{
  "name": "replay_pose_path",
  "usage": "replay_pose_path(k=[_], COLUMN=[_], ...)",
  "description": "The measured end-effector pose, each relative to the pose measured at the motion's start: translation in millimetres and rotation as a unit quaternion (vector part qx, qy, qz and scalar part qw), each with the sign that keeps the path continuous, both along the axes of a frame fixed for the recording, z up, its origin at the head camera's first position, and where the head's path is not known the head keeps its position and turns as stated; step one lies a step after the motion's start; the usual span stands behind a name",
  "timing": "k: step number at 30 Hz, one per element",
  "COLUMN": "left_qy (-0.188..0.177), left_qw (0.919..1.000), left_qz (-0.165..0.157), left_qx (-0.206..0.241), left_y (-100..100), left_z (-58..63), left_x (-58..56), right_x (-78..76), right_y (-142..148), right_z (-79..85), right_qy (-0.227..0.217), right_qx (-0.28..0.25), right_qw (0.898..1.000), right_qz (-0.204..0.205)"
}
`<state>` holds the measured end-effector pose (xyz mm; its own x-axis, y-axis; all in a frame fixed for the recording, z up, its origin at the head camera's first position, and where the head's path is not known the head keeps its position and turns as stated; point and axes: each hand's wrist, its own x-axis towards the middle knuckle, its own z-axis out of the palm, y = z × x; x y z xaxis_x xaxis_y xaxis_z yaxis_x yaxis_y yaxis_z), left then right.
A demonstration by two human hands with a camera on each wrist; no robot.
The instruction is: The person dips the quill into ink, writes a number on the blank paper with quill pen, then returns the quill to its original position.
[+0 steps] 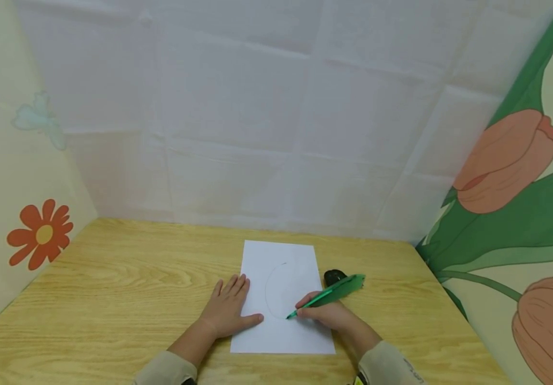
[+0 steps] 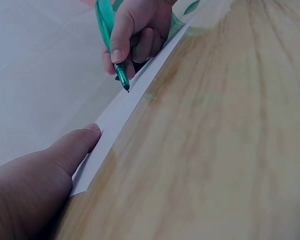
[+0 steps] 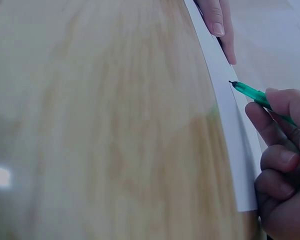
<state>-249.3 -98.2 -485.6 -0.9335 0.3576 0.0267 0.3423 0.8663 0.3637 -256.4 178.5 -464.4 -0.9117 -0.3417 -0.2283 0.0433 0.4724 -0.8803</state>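
Observation:
A white sheet of paper [image 1: 283, 337] lies on the table, bearing a thin curved line like the left half of an oval. My right hand [image 1: 330, 314] pinches a green feather pen [image 1: 324, 294], its dark tip at the lower end of that line. In the right wrist view the pen [image 3: 250, 92] sits between thumb and forefinger, the other fingers curled under. My left hand [image 1: 227, 310] rests flat with spread fingers on the sheet's left edge. Its thumb [image 2: 80, 142] presses the paper in the left wrist view.
A small black object [image 1: 334, 276] lies right of the paper, partly behind the pen's feather. The wood-grain table [image 1: 137, 289] meets a white sheet hanging [image 1: 238, 133] at the back. Flower-patterned walls [image 1: 498, 224] stand on both sides.

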Motion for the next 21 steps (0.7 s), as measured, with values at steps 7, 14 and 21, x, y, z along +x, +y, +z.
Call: replay_pose_path(k=[7, 14, 21], left_qy=[-0.006, -0.010, -0.014], left_qw=[1.0000, 0.9999, 0.9999], left_qz=[-0.002, -0.001, -0.003], left_qx=[0.003, 0.002, 0.006], left_y=[0.2, -0.9, -0.7], left_z=[0.4, 3.7, 2.4], left_x=[0.6, 1.0, 1.2], right_x=[-0.1, 1.1, 1.7], right_y=[2.7, 5.2, 7.1], right_z=[-0.3, 2.8, 3.1], right_qy=[0.003, 0.007, 0.016], right_qx=[-0.001, -0.012, -0.003], right_qw=[1.000, 1.000, 1.000], right_qz=[-0.010, 0.003, -0.002])
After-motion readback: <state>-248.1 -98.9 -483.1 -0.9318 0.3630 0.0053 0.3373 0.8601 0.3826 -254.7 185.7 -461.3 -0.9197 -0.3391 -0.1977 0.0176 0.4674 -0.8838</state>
